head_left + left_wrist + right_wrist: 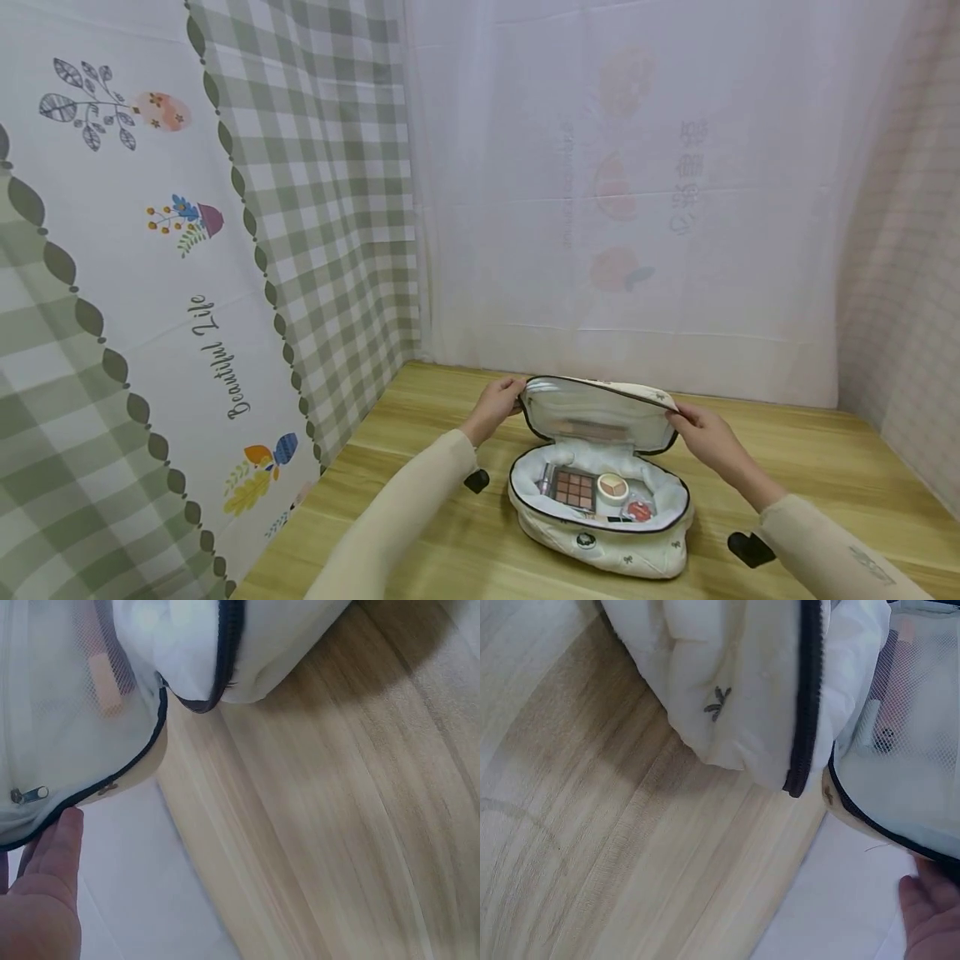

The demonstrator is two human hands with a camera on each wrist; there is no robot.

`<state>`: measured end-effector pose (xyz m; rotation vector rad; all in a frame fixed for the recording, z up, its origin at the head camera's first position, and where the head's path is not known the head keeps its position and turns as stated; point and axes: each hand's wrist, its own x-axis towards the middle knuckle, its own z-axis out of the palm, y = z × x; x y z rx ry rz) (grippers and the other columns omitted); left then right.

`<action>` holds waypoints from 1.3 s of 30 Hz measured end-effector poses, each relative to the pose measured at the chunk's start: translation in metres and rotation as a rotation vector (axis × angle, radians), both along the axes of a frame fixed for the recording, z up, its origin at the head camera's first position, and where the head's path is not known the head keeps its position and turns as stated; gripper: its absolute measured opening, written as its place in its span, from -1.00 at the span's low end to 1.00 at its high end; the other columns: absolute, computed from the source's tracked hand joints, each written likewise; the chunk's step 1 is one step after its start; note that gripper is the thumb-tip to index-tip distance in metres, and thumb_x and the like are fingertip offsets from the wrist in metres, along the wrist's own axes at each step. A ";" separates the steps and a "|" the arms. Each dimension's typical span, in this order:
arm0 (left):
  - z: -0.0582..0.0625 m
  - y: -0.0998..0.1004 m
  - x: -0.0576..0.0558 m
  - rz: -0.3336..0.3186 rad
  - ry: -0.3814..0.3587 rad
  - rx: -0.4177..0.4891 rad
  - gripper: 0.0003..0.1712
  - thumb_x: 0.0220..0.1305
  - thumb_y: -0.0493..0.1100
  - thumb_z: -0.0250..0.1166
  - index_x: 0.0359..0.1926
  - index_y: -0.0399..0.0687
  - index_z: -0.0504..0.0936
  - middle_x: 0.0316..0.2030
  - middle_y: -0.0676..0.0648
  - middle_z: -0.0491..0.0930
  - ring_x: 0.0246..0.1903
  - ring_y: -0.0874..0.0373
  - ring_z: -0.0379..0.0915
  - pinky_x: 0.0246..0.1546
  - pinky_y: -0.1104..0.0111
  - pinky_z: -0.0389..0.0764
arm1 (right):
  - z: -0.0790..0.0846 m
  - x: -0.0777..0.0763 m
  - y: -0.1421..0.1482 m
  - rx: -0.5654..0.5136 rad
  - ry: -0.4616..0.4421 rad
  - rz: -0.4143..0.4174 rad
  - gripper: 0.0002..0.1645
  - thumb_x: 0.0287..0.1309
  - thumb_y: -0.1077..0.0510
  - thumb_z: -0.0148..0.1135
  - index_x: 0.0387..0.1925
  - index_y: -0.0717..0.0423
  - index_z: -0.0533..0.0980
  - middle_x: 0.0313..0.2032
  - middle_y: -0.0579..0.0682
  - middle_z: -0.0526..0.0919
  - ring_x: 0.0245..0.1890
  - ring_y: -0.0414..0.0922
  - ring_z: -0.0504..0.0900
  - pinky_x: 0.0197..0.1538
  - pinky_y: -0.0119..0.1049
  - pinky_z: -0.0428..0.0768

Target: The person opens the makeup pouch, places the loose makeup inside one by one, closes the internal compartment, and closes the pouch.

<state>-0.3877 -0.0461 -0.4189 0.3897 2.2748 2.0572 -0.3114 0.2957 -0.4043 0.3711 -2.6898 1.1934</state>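
A cream quilted makeup bag [600,552] with dark zipper trim and small bow prints stands on the table, its lid [603,414] raised. My left hand [497,407] grips the lid's left corner; in the left wrist view the fingers [64,851] lie along its dark edge. At the opposite corner, my right hand [705,433] holds the edge of the lid. Inside the bag lie an eyeshadow palette [574,488], a round three-colour compact [612,488] and a small red round item [639,511]. Behind the lid's mesh pocket [922,712] are several slim stick-shaped items.
The bag rests on a light wood-grain table [420,533]. A white curtain [510,250] hangs behind the table, and a green checked cloth [322,167] runs down the left. Dark pieces [750,550] stick out by both wrists.
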 end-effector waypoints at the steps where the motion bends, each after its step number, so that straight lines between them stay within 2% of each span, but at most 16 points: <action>1: 0.000 0.000 0.000 -0.004 -0.006 0.010 -0.66 0.54 -0.05 0.06 -0.16 -0.27 0.59 -0.17 -0.15 0.60 -0.11 0.03 0.60 0.06 0.16 0.58 | 0.000 0.000 0.000 -0.010 0.005 0.003 -0.44 0.55 0.12 -0.13 0.31 0.51 0.29 0.18 0.50 0.44 0.22 0.39 0.36 0.12 0.30 0.42; 6: -0.003 0.003 0.002 -0.017 -0.038 0.050 -0.71 0.55 -0.15 0.04 -0.14 -0.32 0.56 -0.16 -0.15 0.59 -0.08 -0.02 0.57 0.14 0.05 0.50 | -0.001 0.000 -0.001 -0.041 0.025 0.012 -0.46 0.55 0.15 -0.17 0.33 0.48 0.29 0.20 0.48 0.43 0.24 0.35 0.35 0.16 0.27 0.40; 8: -0.004 0.003 0.003 -0.023 -0.039 0.046 -0.72 0.55 -0.17 0.02 -0.15 -0.31 0.56 -0.17 -0.13 0.58 -0.09 0.00 0.56 0.16 0.01 0.48 | -0.001 0.001 -0.001 -0.022 0.033 0.016 -0.47 0.55 0.15 -0.16 0.32 0.47 0.30 0.19 0.47 0.44 0.16 0.30 0.43 0.06 0.17 0.50; 13: -0.009 -0.003 0.009 -0.071 -0.039 0.027 -0.74 0.55 -0.18 0.02 -0.19 -0.29 0.55 -0.23 -0.10 0.54 -0.13 0.05 0.52 0.18 -0.03 0.45 | -0.002 0.008 0.003 0.079 0.071 0.050 -0.51 0.51 0.20 -0.06 0.26 0.49 0.37 0.13 0.45 0.51 0.06 0.23 0.51 -0.08 0.04 0.56; 15: -0.011 -0.006 0.013 -0.097 -0.027 0.008 -0.74 0.55 -0.18 0.03 -0.19 -0.28 0.55 -0.25 -0.09 0.54 -0.14 0.07 0.52 0.18 0.00 0.46 | -0.003 0.013 0.005 0.112 0.082 0.066 -0.54 0.49 0.22 -0.01 0.24 0.49 0.41 0.10 0.42 0.55 0.10 0.24 0.51 -0.02 0.06 0.57; 18: -0.015 -0.010 0.017 -0.133 0.007 -0.033 -0.74 0.54 -0.18 0.04 -0.17 -0.29 0.56 -0.25 -0.07 0.56 -0.13 0.09 0.53 0.17 0.09 0.49 | -0.005 0.021 0.008 0.131 0.052 0.091 -0.54 0.46 0.22 0.03 0.24 0.47 0.41 0.08 0.38 0.58 -0.05 0.08 0.56 -0.20 -0.15 0.55; 22: -0.021 -0.015 0.024 -0.164 0.053 -0.107 -0.74 0.53 -0.17 0.07 -0.13 -0.30 0.58 -0.25 -0.02 0.57 -0.11 0.12 0.52 0.14 0.18 0.51 | -0.011 0.029 0.011 0.124 0.012 0.142 -0.55 0.43 0.23 0.07 0.25 0.40 0.43 0.03 0.28 0.63 -0.12 -0.09 0.58 -0.23 -0.31 0.54; 24: -0.024 -0.019 0.028 -0.173 0.074 -0.157 -0.74 0.53 -0.16 0.08 -0.11 -0.28 0.60 -0.24 0.00 0.57 -0.10 0.09 0.51 0.12 0.14 0.51 | -0.014 0.032 0.013 0.129 0.021 0.173 -0.57 0.41 0.25 0.09 0.22 0.36 0.47 -0.01 0.21 0.66 -0.09 -0.18 0.61 -0.18 -0.33 0.58; 27: -0.026 -0.025 0.036 -0.202 0.110 -0.240 -0.73 0.52 -0.14 0.09 -0.06 -0.24 0.62 -0.20 0.02 0.60 -0.08 0.08 0.51 0.06 0.18 0.52 | -0.021 0.037 0.016 0.148 0.106 0.226 -0.62 0.34 0.29 0.17 0.16 0.27 0.55 -0.03 0.12 0.69 -0.08 -0.31 0.59 -0.17 -0.36 0.59; 29: -0.028 -0.027 0.041 -0.223 0.137 -0.284 -0.74 0.51 -0.15 0.11 -0.05 -0.23 0.64 -0.18 0.00 0.62 -0.08 0.05 0.52 0.00 0.22 0.52 | -0.027 0.042 0.018 0.188 0.190 0.233 -0.63 0.27 0.30 0.25 0.11 0.20 0.60 -0.05 0.07 0.70 -0.06 -0.35 0.56 -0.18 -0.36 0.59; 33: -0.032 -0.031 0.050 -0.273 0.204 -0.339 -0.80 0.48 -0.20 0.15 -0.09 -0.23 0.65 -0.15 -0.01 0.64 -0.14 0.24 0.51 -0.10 0.39 0.52 | -0.040 0.049 0.020 0.266 0.346 0.236 -0.56 0.09 0.31 0.41 0.05 0.07 0.65 -0.04 0.05 0.70 0.00 -0.30 0.57 -0.12 -0.38 0.58; 37: -0.044 -0.036 0.060 -0.324 0.326 -0.398 -0.87 0.44 -0.25 0.19 -0.19 -0.23 0.64 -0.15 -0.04 0.64 -0.18 0.34 0.48 -0.14 0.42 0.55 | -0.057 0.055 0.023 0.330 0.492 0.280 -0.42 -0.08 0.35 0.50 0.06 0.00 0.64 -0.04 0.09 0.67 -0.01 -0.27 0.58 -0.10 -0.52 0.52; 39: -0.049 -0.038 0.067 -0.351 0.398 -0.481 -0.86 0.44 -0.23 0.20 -0.18 -0.19 0.65 -0.13 -0.05 0.64 -0.15 0.32 0.49 -0.09 0.42 0.54 | -0.065 0.060 0.024 0.379 0.554 0.299 -0.38 -0.13 0.30 0.54 0.07 -0.02 0.63 -0.03 0.08 0.64 -0.02 -0.23 0.60 -0.09 -0.55 0.49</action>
